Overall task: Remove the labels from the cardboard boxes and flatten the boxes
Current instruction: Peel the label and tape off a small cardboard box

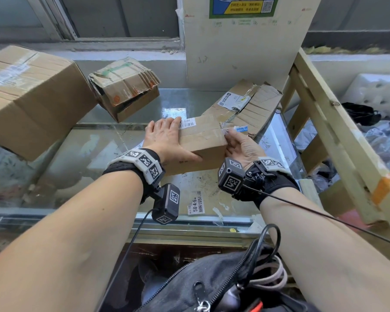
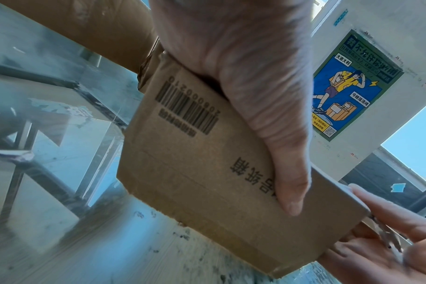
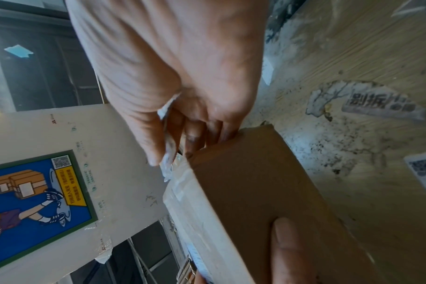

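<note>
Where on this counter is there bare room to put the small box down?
Bare glass lies left of the small box, below the big box and crushed box. It is crowded on the right, by the flattened cardboard and wooden frame.

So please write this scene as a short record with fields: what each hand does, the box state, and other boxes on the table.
left hand: grips the small cardboard box
right hand: pinches clear tape at the box's right edge
barcode label: on box top
box state: closed, not flattened
other boxes: large box, crushed box, flattened box
surface: glass table
</note>
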Tool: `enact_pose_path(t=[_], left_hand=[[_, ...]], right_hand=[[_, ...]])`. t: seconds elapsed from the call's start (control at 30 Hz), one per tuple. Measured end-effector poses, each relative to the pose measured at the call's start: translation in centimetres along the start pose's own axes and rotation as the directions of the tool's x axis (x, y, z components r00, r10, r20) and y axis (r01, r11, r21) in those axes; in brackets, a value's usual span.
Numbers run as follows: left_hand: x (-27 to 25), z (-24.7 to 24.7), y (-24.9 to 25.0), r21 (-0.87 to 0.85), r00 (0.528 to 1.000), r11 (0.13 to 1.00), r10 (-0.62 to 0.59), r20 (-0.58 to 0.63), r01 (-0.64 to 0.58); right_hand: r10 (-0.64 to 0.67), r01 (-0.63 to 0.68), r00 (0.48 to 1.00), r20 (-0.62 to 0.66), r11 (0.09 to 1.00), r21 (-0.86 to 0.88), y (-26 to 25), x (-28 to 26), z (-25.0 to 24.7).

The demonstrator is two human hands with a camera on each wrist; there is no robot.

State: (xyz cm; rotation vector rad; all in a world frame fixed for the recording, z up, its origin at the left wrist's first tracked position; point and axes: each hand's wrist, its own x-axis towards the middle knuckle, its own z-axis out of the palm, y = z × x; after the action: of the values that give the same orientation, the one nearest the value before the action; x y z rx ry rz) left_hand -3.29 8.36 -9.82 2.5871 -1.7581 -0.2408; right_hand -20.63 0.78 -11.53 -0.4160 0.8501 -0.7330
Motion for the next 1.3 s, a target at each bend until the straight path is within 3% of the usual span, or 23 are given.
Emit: enact_pose_path(t=[0.2,0.63,1.03,1.3], left_hand=[[-0.5,0.2,0.1,0.002,1.0,1.0,0.002,-0.005,-0.002],[-1.5,0.5,0.2,-0.01,1.0,1.0,-0.007,-0.018,0.007],[-1.8,1.8,-0.1,-0.082,0.999,0.996,-0.04,-0.005,0.04],[-2.4,3.2,-0.4,-0.185,0.997,0.98,-0.067,0.033,0.072]], right_hand=[[-0.02,0.021,0.995,-0.101,1.0,0.007,-0.1,0.3,-0.6],[-0.02,0.011,0.986,-0.166,0.998,-0.057,0.4,2.2,-0.6],[-0.162,0.084,0.941,-0.298,0.963,-0.256,0.8,2.9,0.4],[-0.279,0.143,0.911,-0.305,0.905,-0.401,1.2,3.1,0.7]])
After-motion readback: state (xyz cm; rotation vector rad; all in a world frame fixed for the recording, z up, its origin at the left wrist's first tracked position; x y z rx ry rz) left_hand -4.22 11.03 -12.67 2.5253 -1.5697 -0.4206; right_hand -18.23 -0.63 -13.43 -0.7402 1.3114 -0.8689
